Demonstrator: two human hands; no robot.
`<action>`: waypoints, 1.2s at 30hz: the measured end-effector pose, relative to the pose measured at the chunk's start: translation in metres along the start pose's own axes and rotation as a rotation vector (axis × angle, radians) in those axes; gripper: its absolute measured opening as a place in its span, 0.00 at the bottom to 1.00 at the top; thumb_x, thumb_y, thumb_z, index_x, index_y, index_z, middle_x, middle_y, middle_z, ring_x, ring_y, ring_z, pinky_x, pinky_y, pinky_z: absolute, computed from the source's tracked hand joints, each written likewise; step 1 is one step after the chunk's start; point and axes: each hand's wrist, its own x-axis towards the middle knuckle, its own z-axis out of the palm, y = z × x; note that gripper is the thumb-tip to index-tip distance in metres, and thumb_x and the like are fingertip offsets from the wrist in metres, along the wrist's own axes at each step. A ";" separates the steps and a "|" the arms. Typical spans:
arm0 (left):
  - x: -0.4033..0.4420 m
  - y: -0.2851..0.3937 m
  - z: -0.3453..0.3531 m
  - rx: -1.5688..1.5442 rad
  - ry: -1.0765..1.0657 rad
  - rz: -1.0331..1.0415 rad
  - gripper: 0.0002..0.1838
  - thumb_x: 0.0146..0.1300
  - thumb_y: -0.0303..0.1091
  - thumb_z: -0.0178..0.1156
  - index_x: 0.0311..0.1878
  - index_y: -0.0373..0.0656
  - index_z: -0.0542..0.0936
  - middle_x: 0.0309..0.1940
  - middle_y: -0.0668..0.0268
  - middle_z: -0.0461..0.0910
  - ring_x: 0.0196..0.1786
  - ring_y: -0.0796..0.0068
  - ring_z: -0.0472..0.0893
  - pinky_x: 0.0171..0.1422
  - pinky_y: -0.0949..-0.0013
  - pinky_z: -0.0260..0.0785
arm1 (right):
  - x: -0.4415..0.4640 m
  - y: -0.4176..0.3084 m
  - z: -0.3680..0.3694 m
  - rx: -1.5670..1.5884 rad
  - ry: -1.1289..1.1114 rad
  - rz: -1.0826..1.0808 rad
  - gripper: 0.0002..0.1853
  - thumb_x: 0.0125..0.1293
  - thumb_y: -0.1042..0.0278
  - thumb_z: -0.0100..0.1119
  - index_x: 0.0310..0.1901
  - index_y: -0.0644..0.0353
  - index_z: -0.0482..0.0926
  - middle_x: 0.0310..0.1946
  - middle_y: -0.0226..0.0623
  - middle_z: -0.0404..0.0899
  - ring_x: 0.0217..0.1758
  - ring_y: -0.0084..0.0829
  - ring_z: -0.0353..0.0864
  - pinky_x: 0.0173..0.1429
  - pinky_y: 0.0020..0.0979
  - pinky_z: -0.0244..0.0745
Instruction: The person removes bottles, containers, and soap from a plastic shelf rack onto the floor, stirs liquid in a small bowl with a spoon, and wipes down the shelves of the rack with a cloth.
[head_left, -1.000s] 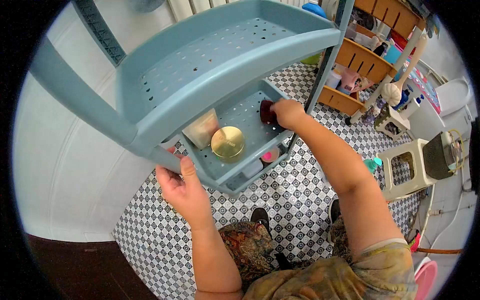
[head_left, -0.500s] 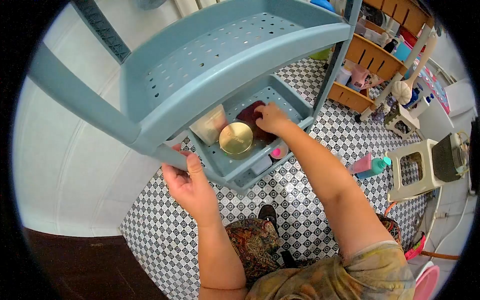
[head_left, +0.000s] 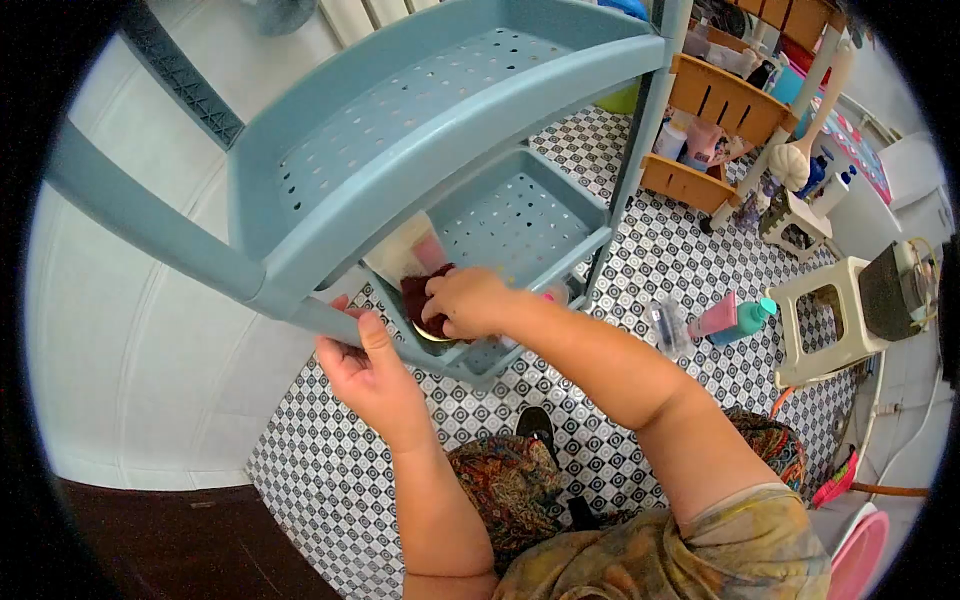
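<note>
My left hand [head_left: 375, 380] is closed around the corner post of the blue-grey plastic shelf rack [head_left: 400, 140], thumb on the near side. In the lower tray [head_left: 525, 215], at its left end, my right hand [head_left: 468, 302] grips a dark red cloth [head_left: 414, 296]. The cloth lies over a round gold-lidded container [head_left: 433, 336], of which only the near edge shows. Right behind the cloth stands a translucent box [head_left: 405, 250] with something pink in it. Part of a small container with pink [head_left: 553, 292] shows beyond my right wrist.
On the patterned tile floor to the right stand a pink bottle [head_left: 713, 316], a teal pump bottle [head_left: 748, 320] and a clear container [head_left: 668, 326]. Farther right is a cream stool [head_left: 822, 310]. An orange-brown rack [head_left: 728, 105] holds bottles at the back right. A white wall [head_left: 150, 340] borders the left.
My right hand has moved left and nearer with the cloth, from the tray's middle onto the gold-lidded container. My left hand stays on the post. The view has shifted slightly.
</note>
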 end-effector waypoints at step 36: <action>-0.098 0.020 0.067 -0.082 -0.736 -0.167 0.24 0.62 0.32 0.46 0.61 0.40 0.58 0.56 0.59 0.60 0.56 0.66 0.64 0.60 0.63 0.56 | -0.222 0.032 -0.017 1.356 0.787 0.265 0.27 0.53 0.78 0.47 0.57 0.56 0.56 0.48 0.39 0.67 0.45 0.25 0.71 0.51 0.29 0.68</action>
